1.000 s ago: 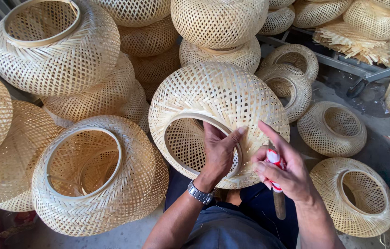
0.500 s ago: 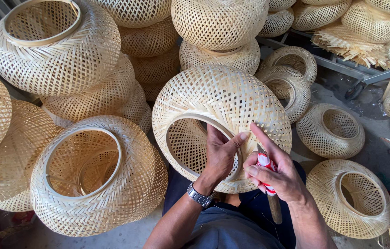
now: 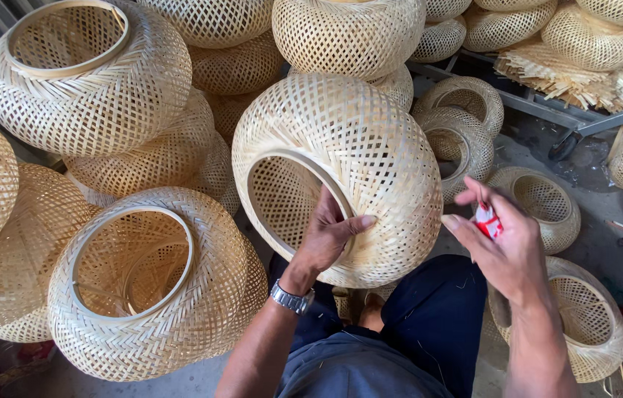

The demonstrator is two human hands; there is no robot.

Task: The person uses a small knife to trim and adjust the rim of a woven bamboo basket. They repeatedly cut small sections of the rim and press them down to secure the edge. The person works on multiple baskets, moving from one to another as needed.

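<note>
Round woven bamboo lampshade [image 3: 348, 147] rests on my lap, its ring opening facing me. My left hand [image 3: 330, 236] grips that rim; my right hand [image 3: 506, 247] pinches a small red-and-white object [image 3: 487, 220] just beside it.

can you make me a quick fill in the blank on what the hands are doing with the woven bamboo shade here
1. The left hand grips the woven bamboo shade at the rim of its round ____.
2. The right hand holds a small red and ____ object, apart from the shade.
3. A metal watch sits on the ____ wrist.
4. The shade rests over the person's ____, clad in dark trousers.

Missing words: opening; white; left; lap
</note>
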